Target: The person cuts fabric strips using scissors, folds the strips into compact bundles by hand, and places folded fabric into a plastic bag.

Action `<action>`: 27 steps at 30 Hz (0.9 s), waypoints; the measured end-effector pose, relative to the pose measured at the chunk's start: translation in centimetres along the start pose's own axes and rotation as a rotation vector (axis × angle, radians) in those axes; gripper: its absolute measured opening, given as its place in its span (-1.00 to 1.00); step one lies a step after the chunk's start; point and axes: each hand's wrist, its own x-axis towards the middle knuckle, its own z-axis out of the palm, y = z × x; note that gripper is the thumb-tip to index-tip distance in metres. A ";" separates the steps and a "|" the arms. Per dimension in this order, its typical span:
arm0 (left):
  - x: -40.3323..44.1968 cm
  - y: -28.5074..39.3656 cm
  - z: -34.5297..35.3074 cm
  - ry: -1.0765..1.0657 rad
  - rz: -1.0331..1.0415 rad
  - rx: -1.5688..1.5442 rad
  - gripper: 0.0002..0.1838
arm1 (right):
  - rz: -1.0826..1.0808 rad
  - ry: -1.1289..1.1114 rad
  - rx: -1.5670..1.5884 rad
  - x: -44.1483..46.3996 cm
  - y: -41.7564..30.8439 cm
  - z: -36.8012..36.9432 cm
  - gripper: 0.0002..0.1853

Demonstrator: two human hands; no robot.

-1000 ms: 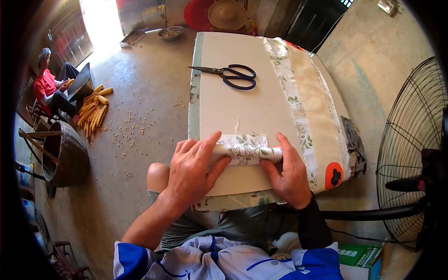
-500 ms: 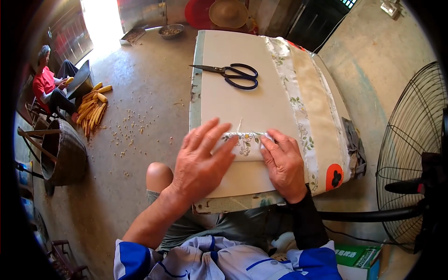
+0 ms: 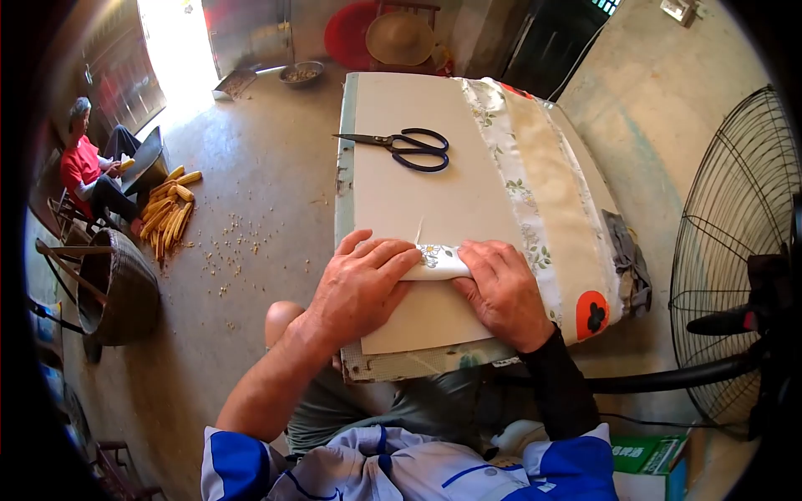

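A white roll of flower-printed cloth (image 3: 441,262) lies across the pale board (image 3: 418,196) near its front. My left hand (image 3: 359,280) presses over the roll's left end, fingers together and curled round it. Around the right end, my right hand (image 3: 504,288) is closed in the same way. Only the middle of the roll shows between them. A loose thread sticks up just behind it. Farther back on the board lie black-handled scissors (image 3: 401,149), blades pointing left. Along the board's right side runs a long floral and cream cloth strip (image 3: 555,196).
A grey cloth (image 3: 626,263) hangs at the table's right edge, with a wire fan (image 3: 727,275) beyond. At left a seated person (image 3: 83,167) holds corn beside a corn pile (image 3: 170,213) and a basket (image 3: 117,288). A straw hat (image 3: 399,37) is at the back.
The cloth's flatter part has been rolled up into a narrower roll. My left hand's fingers, spread and lifted half a second ago, have come down onto it. The view has shifted slightly.
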 end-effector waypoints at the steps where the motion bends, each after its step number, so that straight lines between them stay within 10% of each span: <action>1: 0.0 -0.3 -0.1 -0.001 0.019 -0.007 -0.62 | 0.004 -0.012 0.036 0.0 -0.1 -0.4 -0.46; 11: 0.9 4.3 -4.9 -0.147 0.168 -0.211 -0.75 | 0.086 -0.091 0.325 -4.0 -4.3 -5.9 -0.59; 19: 0.8 7.3 -3.2 0.028 -0.213 -0.515 -0.80 | 0.794 -0.015 1.212 -11.2 -5.7 -7.0 -0.76; 24: -2.2 11.8 1.0 -0.254 -0.455 -1.038 -0.29 | 0.920 0.119 1.430 -14.9 -7.1 -6.1 -0.76; 27: -2.2 14.4 3.2 -0.347 -0.488 -1.149 -0.41 | 0.899 0.133 1.376 -16.3 -8.0 -5.0 -0.74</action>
